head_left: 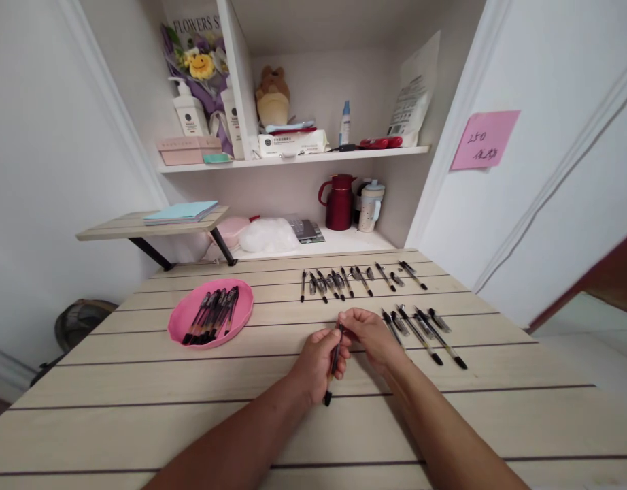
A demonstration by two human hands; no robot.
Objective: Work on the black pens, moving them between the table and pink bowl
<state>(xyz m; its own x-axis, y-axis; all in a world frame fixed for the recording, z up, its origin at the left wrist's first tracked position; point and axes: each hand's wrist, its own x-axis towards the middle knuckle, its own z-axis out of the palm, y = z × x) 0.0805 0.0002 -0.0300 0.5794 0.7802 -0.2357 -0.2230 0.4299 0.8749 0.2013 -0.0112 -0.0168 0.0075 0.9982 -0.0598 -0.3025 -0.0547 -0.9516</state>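
My left hand [317, 359] is wrapped round a black pen [334, 364], its dark lower end pointing toward me. At the upper end of the pen, my right hand [368, 332] is closed in a pinch; the exact part between its fingertips is hidden. To the right of my hands lie several pens [421, 327] with loose clip pieces beside them. Farther back is a row of more pens [364, 280] and small dark pieces. A pink tray [247, 314] on the left holds several pens [211, 316] lying side by side.
A small raised shelf [124, 224] with blue paper [183, 211] stands at the back left of the slatted table [155, 422]. Behind the table are a red jug [340, 202], a cup [370, 207] and a white plastic bag [269, 235]. A wall [558, 224] borders the right.
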